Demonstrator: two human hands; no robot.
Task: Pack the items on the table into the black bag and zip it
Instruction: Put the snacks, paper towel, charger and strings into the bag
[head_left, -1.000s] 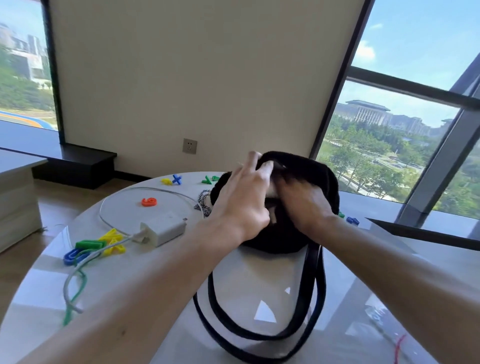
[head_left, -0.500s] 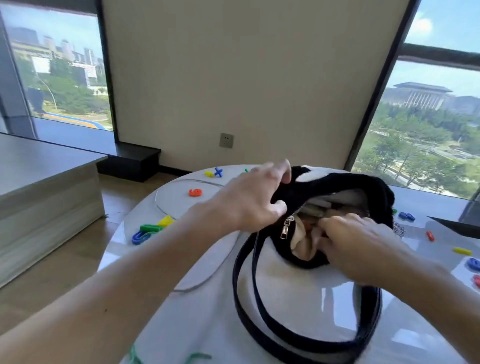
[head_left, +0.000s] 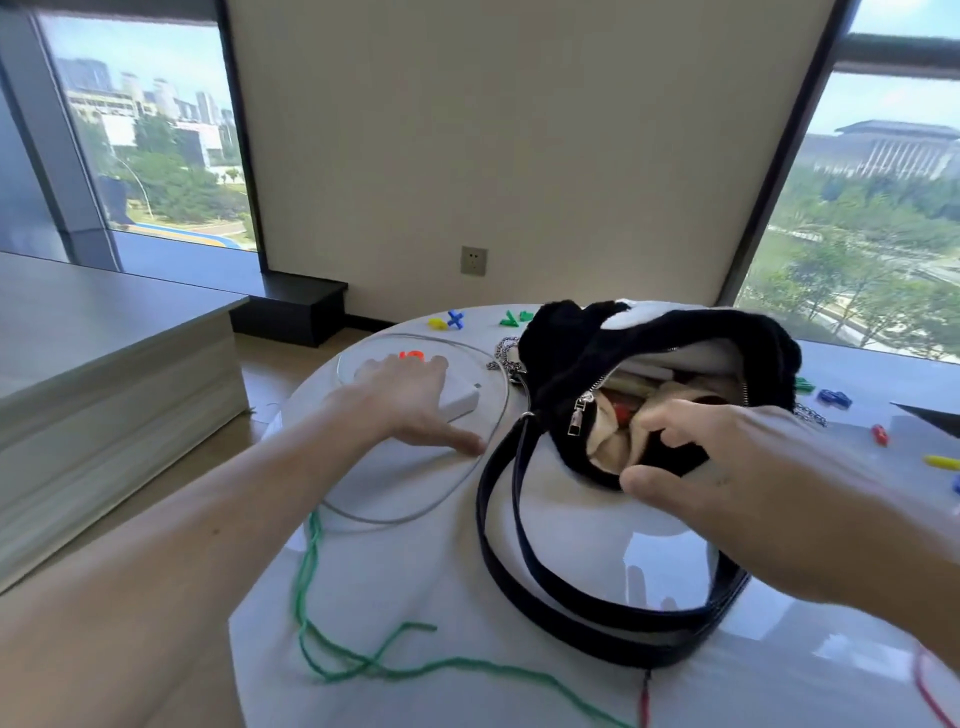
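- head view: the black bag (head_left: 660, 338) is seen lying on the white round surface (head_left: 415, 597), its mouth unzipped and turned toward the camera, with cream lining and some packed things visible inside.
- the near rim of the bag is pinched between thumb and curled fingers of the right hand (head_left: 727, 467); the mouth is held open by it.
- a silver zipper pull (head_left: 579, 415) is seen hanging at the rim, just left of the right hand.
- the black straps (head_left: 519, 545) are looped on the surface below the right hand.
- the left hand (head_left: 405, 395) is laid palm down, fingers spread and loose, on the white charger (head_left: 460, 397), well left of the bag; it is touched but not closed around.
- a grey cable (head_left: 488, 441) is curved around the left hand.
- an orange piece (head_left: 412, 356) is partly hidden beyond the left fingers.
- a green cord (head_left: 311, 571) is trailed on the surface beneath the left forearm.
- small coloured plastic pieces (head_left: 834, 397) are scattered to the right of the right hand, others beyond the left hand.
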